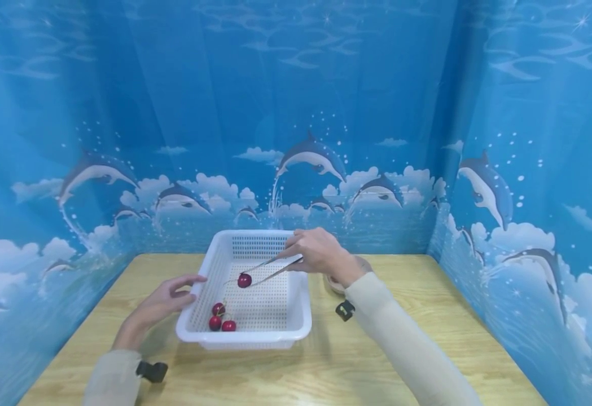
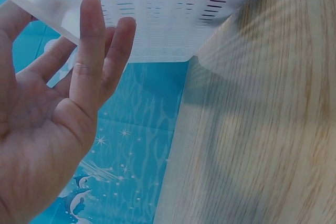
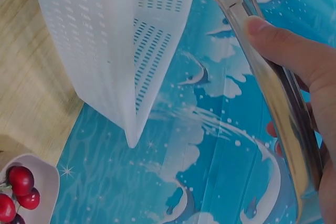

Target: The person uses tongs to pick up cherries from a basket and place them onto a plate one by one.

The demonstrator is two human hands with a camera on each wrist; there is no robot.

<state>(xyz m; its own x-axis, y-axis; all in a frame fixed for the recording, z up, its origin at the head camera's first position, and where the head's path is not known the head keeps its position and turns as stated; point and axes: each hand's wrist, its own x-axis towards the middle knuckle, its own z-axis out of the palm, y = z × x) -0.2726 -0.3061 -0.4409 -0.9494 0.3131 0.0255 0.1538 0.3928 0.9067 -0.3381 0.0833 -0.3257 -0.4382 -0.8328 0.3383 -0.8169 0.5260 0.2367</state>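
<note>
A white plastic basket [image 1: 303,316] with slotted walls sits on the table, three red cherries [image 1: 215,323] in its near left corner. My left hand [image 1: 166,299] grips its left rim; in the left wrist view, some fingers [image 2: 90,51] lie along the outer wall. Above the basket, my right hand [image 1: 318,251] holds metal tongs [image 3: 278,87]. Between the tong tips is another cherry [image 1: 244,280], its stem pointing left. The right wrist view shows the thumb pressed on one tong arm, while the tips are cut off at the top.
A small bowl [image 3: 50,179] with several cherries stands right of the basket, mostly behind my right wrist in the head view. The wooden table [image 1: 407,338] ends at a blue dolphin-print curtain [image 1: 377,113] at the back and sides.
</note>
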